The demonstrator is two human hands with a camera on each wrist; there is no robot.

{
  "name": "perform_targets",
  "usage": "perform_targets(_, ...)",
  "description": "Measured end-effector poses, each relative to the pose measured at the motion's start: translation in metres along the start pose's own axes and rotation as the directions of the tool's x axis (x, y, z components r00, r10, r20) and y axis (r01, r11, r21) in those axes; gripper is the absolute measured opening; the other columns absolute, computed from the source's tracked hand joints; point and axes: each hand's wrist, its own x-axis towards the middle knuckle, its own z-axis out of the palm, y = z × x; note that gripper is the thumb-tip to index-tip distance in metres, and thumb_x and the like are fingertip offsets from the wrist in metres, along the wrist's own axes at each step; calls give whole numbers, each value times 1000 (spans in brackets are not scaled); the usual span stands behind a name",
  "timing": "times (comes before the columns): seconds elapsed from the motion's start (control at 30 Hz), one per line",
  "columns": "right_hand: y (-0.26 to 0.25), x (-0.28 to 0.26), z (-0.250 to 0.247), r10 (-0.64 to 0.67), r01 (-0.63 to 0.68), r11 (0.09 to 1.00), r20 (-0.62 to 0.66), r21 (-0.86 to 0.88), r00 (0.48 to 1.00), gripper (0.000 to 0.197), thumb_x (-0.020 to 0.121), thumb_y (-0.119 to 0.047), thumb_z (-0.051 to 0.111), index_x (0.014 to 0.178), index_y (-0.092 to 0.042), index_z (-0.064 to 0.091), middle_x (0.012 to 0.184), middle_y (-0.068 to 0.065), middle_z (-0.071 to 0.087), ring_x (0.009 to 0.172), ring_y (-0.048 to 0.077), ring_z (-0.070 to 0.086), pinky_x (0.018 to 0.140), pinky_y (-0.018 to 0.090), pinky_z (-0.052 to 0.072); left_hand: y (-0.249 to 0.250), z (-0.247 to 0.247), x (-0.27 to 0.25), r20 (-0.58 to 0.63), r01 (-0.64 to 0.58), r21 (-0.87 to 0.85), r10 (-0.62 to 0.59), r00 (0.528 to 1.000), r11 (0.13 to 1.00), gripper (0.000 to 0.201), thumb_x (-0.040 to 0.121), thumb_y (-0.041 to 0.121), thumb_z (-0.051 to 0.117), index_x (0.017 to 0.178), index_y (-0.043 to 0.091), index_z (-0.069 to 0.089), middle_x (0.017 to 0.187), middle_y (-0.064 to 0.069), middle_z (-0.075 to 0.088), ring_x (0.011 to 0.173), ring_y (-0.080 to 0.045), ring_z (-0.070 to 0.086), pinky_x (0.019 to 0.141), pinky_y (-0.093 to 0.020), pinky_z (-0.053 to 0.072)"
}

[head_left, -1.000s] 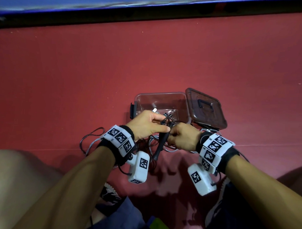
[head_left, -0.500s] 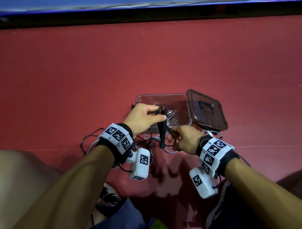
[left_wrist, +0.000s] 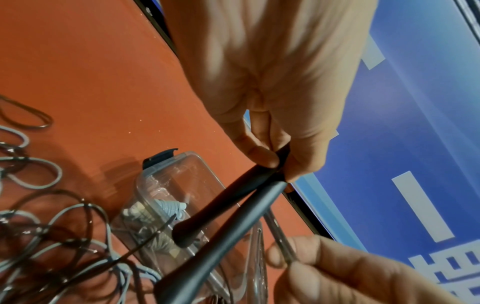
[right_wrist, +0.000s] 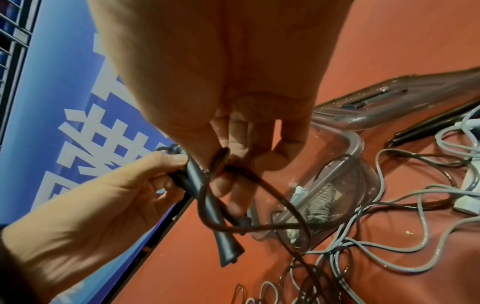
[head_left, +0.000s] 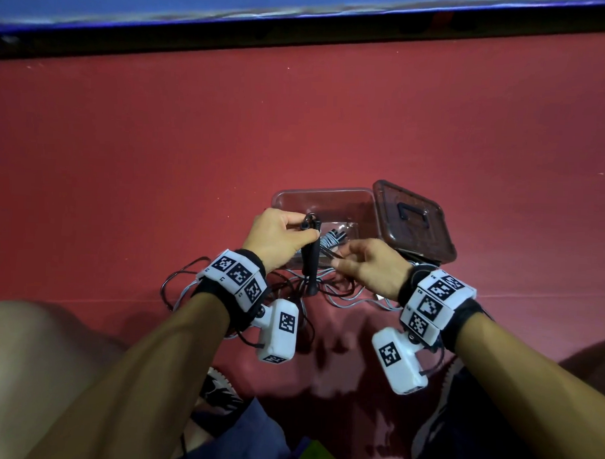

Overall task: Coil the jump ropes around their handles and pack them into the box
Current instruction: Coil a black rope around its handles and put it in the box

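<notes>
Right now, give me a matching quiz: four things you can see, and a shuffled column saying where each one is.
Things:
1. black handles
2. dark rope
3. coiled grey rope
4. lid

Places:
A. inside the clear box
B. pinched by the right hand
C. on the floor, right of the box
D. gripped by the left hand

Pairs: 1-D, 2-B, 3-A, 4-C

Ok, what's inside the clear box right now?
Inside the clear box lies one coiled grey jump rope, wound round its pale handles, near the front wall. The left hand and black handles cover the box's front left corner, so that part is unseen.
</notes>
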Motion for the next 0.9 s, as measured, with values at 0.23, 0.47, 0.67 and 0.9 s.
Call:
perform_targets(0.23, -7, -9, 2, -34, 23, 981, 54, 190, 998, 19, 93, 11, 56, 110, 4, 54, 71, 9, 64, 49, 1, 61, 42, 11, 37, 2, -3, 1, -29, -1, 69, 3, 1000, 998, 14, 85, 17, 77, 98, 18, 82, 86, 6, 78, 76, -1, 67, 64, 0, 42)
perform_targets(0.47, -3, -9, 1, -110, 105, 991, 61, 83, 992, 18, 102, -3, 48, 98, -11, 63, 64, -3, 61, 46, 6, 54, 47, 20, 39, 1, -1, -3, 8, -56, 164, 55, 998, 985, 8, 84, 16, 75, 86, 19, 82, 69, 4, 73, 51, 5, 53, 55, -2, 39)
perform_targets(0.67, 4, 2, -1, -179, 169, 966, -35, -195, 983, 13, 91, -19, 72, 101, -23, 79, 70, -11, 67, 53, -6, 53, 64, 16, 42, -6, 1, -3, 181, -148, 333, 91, 979, 931, 8, 82, 19, 74, 76, 20, 80, 40, 11, 49, 41, -4, 42, 50, -12, 37)
perform_targets(0.9, 1, 2, 5, -180, 103, 909, -158, -405, 971, 33, 86, -52, 69, 96, -22, 62, 82, -1, 70, 78, 19, 63, 70, 32, 48, -7, 10, -5, 304, -202, 392, 81, 949, 897, 28, 79, 13, 77, 57, 23, 62, 48, 9, 44, 47, -10, 36, 50, -21, 33)
